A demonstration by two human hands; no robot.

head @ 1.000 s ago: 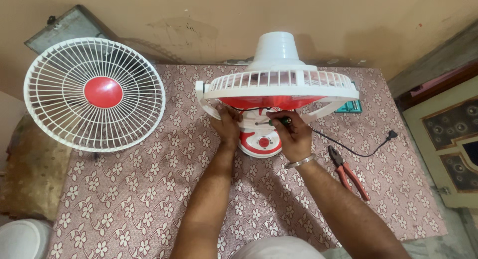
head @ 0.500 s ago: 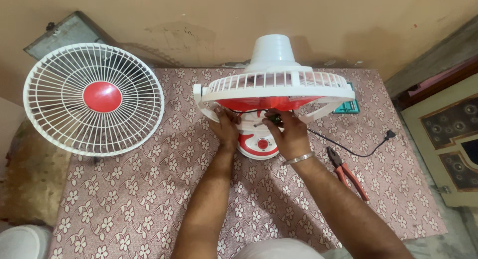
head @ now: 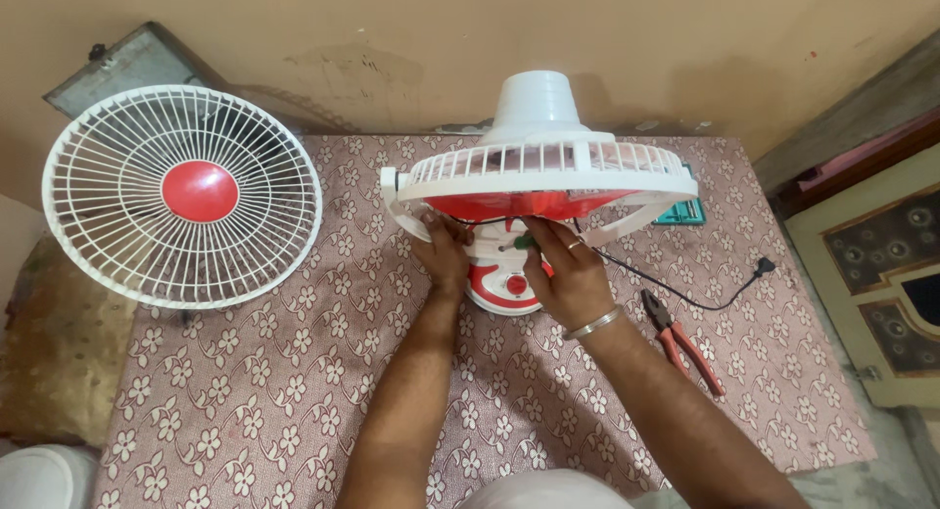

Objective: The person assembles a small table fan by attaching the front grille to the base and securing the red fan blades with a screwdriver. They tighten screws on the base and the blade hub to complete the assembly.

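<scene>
Right hand (head: 566,274) grips a green-handled screwdriver (head: 521,243), shaft pointing left into the fan (head: 509,264) neck; left hand (head: 446,254) clasps the neck opposite.

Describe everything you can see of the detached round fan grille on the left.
The detached fan grille is a round guard of white spokes and rings, plastic or coated wire by its look, with a solid red disc at its centre. It stands tilted at the table's left rear edge, its face toward the camera, seemingly leaning back toward the wall. Neither hand touches it; both are at the fan, apart from it.
</scene>
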